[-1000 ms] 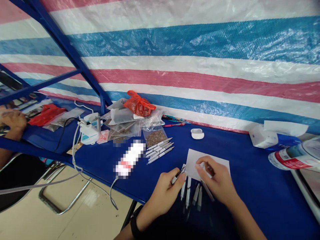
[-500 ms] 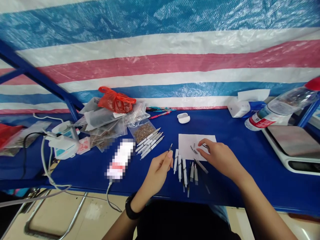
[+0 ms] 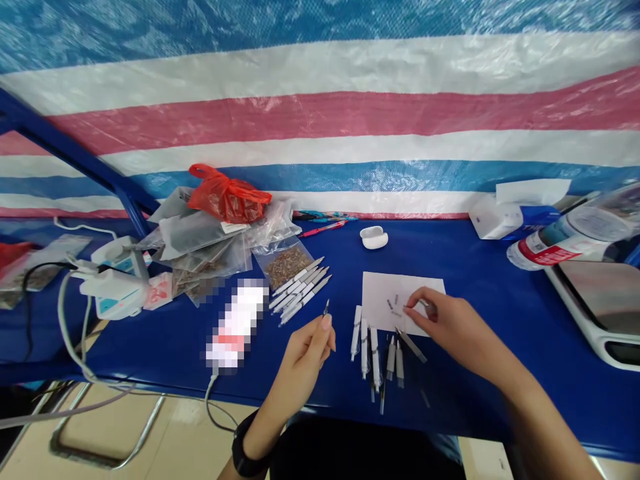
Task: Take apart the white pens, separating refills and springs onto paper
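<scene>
L hand (image 3: 299,363) is just off near-left corner of paper sheet (image 3: 380,297), over blue tabletop (image 3: 530,373). Its fingers (image 3: 326,322) are closed on slim pen (image 3: 327,312), grip firm, metal tip up. R hand (image 3: 450,330) is over right part of sheet, fingers (image 3: 413,312) bent down and nearly meeting at paper; can't tell if they hold anything. Tiny dark bits (image 3: 393,303) lie on sheet, just left of R fingers. Row of white pen parts (image 3: 373,353) lies side by side along near edge of sheet, tips pointing away from it, some touching it. Loose metal-tipped piece (image 3: 411,345) lies just below R hand, by sheet's near edge. Left of sheet: bundle of white pens (image 3: 300,290), next to clear bag of brown bits (image 3: 285,265). Far side of sheet: white earbud case (image 3: 374,237). Farther left: heap of clear bags (image 3: 200,243), red plastic bag (image 3: 227,200) on top. Right of sheet: tissue box (image 3: 500,220), plastic bottle (image 3: 565,243), lying down. Blurred white item (image 3: 236,325) lies near tabletop edge, left of L hand.
</scene>
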Action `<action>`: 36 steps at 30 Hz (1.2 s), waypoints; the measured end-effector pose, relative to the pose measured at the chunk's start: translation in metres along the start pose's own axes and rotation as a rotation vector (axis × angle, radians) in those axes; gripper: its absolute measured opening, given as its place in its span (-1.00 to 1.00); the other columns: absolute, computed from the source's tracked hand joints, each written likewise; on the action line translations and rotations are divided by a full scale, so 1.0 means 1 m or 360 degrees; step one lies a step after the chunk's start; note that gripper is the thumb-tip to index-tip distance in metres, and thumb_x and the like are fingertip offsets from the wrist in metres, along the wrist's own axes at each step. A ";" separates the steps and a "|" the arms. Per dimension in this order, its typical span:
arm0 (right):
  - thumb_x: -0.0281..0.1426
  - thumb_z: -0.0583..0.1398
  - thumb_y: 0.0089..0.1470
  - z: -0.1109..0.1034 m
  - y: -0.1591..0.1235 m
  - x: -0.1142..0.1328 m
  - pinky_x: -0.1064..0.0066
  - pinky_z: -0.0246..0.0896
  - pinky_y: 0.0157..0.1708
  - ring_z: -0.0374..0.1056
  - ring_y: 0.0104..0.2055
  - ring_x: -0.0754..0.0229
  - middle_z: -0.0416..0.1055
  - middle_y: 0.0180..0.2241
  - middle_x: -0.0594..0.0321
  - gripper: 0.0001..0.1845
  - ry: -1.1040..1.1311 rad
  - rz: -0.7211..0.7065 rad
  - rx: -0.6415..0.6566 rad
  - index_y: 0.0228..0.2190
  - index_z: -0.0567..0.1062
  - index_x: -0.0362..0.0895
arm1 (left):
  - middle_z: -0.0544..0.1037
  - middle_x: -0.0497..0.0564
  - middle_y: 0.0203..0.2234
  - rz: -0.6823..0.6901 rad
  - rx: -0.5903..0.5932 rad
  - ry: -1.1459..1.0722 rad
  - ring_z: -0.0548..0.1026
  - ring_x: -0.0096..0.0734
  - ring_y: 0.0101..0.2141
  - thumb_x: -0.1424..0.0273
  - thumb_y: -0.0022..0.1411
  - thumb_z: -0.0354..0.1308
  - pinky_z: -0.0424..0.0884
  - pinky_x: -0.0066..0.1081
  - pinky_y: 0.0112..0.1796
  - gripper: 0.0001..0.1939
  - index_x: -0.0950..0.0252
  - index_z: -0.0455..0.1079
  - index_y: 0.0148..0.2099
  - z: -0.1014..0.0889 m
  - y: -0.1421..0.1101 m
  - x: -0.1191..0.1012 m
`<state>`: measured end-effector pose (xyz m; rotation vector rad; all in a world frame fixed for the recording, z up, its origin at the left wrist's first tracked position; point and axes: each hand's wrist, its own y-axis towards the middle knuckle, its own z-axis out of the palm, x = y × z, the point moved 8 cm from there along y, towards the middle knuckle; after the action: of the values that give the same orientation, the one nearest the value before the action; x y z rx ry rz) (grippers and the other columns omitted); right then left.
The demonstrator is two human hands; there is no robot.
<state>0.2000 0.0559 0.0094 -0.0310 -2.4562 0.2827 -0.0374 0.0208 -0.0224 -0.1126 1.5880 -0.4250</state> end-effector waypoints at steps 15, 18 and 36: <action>-0.11 0.48 -0.07 0.050 -0.081 0.037 0.50 0.09 -0.51 0.05 -0.55 0.34 0.08 -0.62 0.41 -0.69 0.2453 0.0477 -0.0084 -0.43 0.58 -0.04 | 0.11 -0.17 -0.60 -0.0392 0.1040 -0.0126 0.08 -0.52 -0.55 -0.23 0.38 -0.12 0.02 -0.41 -0.48 -0.34 0.28 0.25 -0.39 0.091 -0.056 -0.022; -0.12 0.49 -0.09 0.055 -0.088 0.036 0.49 0.07 -0.51 -0.01 -0.54 0.33 0.03 -0.61 0.43 -0.67 0.2549 0.0721 -0.0032 -0.42 0.55 -0.02 | 0.11 -0.17 -0.60 -0.0390 0.1070 -0.0182 0.08 -0.52 -0.55 -0.19 0.41 -0.11 0.02 -0.41 -0.49 -0.36 0.28 0.26 -0.39 0.093 -0.057 -0.022; -0.08 0.46 -0.03 0.064 -0.086 0.041 0.51 0.12 -0.50 -0.06 -0.52 0.31 0.08 -0.59 0.43 -0.64 0.2499 0.0680 0.0169 -0.39 0.49 -0.02 | 0.14 -0.17 -0.60 -0.0348 0.1001 -0.0135 0.12 -0.52 -0.54 -0.20 0.40 -0.11 0.08 -0.41 -0.45 -0.35 0.28 0.25 -0.41 0.083 -0.053 -0.027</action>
<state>0.1320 -0.0364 0.0037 -0.5184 -0.8508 0.3623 0.0359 -0.0357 0.0206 0.1772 1.2996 -1.0557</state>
